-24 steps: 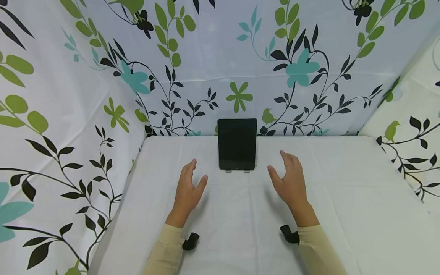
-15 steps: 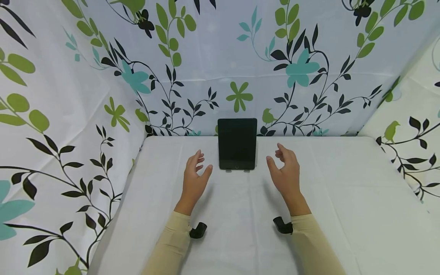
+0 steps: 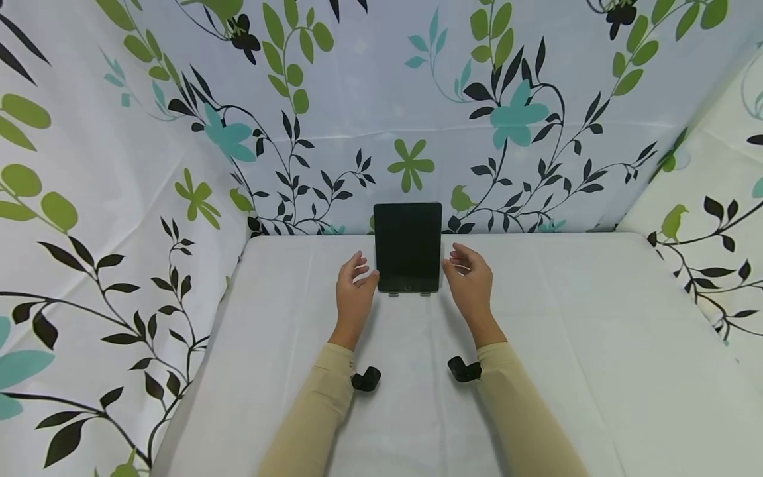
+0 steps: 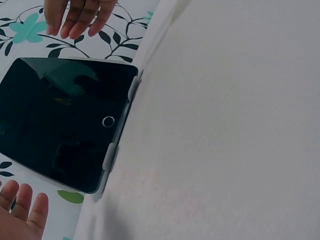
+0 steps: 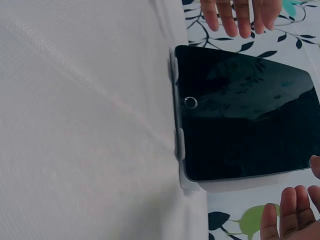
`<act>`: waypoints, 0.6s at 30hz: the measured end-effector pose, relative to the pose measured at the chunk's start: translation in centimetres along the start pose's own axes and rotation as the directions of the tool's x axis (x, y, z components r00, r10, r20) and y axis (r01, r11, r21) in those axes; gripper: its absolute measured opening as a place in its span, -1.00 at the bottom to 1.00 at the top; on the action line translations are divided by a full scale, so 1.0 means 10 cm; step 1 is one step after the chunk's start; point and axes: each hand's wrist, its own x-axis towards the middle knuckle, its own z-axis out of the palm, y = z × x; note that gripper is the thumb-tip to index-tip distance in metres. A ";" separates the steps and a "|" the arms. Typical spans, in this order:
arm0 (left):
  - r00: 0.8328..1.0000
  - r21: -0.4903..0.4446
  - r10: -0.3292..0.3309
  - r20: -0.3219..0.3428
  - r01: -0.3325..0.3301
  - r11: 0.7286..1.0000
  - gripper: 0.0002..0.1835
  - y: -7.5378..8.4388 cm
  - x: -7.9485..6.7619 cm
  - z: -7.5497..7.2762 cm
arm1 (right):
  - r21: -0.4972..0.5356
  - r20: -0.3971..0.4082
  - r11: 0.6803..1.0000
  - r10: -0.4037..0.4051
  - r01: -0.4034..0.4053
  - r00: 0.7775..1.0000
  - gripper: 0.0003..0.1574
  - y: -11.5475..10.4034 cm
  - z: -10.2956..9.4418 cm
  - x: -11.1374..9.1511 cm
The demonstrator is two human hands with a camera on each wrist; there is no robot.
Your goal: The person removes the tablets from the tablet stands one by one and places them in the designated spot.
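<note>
A black tablet (image 3: 408, 248) with a round home button leans upright in a stand at the back of the table. Two small grey lips of the stand (image 4: 108, 156) hold its lower edge. To the tablet's left is my left hand (image 3: 355, 298), fingers loosely bent, thumb tip close to the tablet's edge. On the other side, my right hand (image 3: 469, 285) faces it with relaxed fingers, its thumb near the right edge. Both wrist views show gaps between the fingers and the tablet; whether the right thumb (image 5: 315, 166) touches the edge I cannot tell.
A white cloth covers the table (image 3: 411, 411). Behind and at both sides hangs a curtain (image 3: 334, 99) printed with leaves and flowers. Small black wrist-worn devices (image 3: 366, 379) sit at the beige sleeves (image 3: 318, 404).
Both hands have moved forward and inward, from wide apart to close beside the tablet's edges, their fingers bending more. The tablet stays put; the head view has shifted slightly.
</note>
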 end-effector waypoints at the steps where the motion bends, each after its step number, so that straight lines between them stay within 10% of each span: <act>1: 1.000 -0.001 -0.005 -0.004 0.005 1.000 -0.37 -0.02 0.01 0.02 | 0.010 0.006 1.000 0.012 -0.012 1.000 -0.47 0.02 0.02 0.01; 18: 0.999 0.084 -0.003 -0.041 0.006 0.996 -0.46 -0.28 0.00 0.21 | 0.060 0.043 0.987 0.146 -0.149 0.988 -0.57 0.25 0.24 -0.02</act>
